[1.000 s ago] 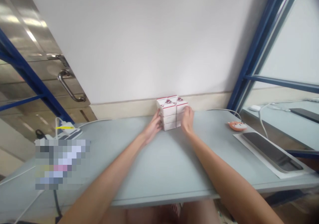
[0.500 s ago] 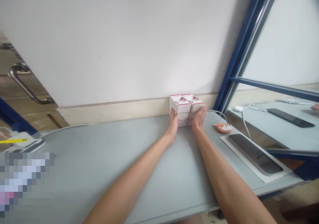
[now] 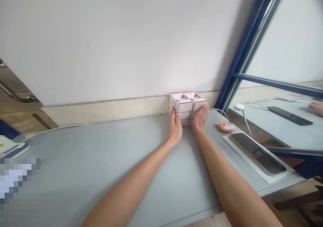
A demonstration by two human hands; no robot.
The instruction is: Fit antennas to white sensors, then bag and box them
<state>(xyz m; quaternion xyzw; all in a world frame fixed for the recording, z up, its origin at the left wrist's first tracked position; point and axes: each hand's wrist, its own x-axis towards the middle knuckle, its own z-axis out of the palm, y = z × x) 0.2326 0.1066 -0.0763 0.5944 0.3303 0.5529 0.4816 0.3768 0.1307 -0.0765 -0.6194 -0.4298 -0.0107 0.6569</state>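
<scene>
A stack of white cartons with red trim (image 3: 186, 106) stands at the back of the grey table (image 3: 101, 163), against the wall's cream skirting. It looks two cartons wide and several layers high. My left hand (image 3: 174, 126) presses on its front left side, fingers pointing up. My right hand (image 3: 200, 117) holds the front right corner, with its fingers partly hidden against the cartons. The stack sits between my two hands.
To the right lie an orange fox-shaped mouse (image 3: 225, 126) and a dark tablet (image 3: 257, 154) on white paper. A blue metal frame (image 3: 248, 48) rises beyond them. On a farther table, another person's hand (image 3: 316, 108) lies near a black phone (image 3: 289, 116).
The view has swung so the door handle slides out at left. Both my hands stay on the carton stack, now closer together, and the other person's hand shows more at right.
</scene>
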